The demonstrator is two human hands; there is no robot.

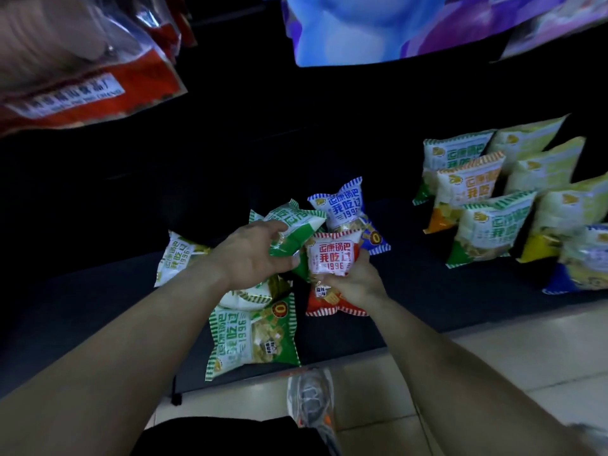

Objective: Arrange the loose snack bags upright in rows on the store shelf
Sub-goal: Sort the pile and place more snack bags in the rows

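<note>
Fingers (pixel 279 230) of my left hand (pixel 253 258) curl shut over a green bag (pixel 296 230), centre frame, its long axis tilted up-right. Right hand (pixel 352 281) grips a red bag (pixel 332 255) from below, fingers closed round its lower half, label facing me, top edge up, prob. so it goes down upright. Loose pile sits on the dark shelf (pixel 98 291): a blue bag (pixel 342 209) leaning behind, a big green bag (pixel 253 337) flat at lower centre, long axis toward me. Standing rows (pixel 487 199) at right of frame, well apart, faces toward me.
</note>
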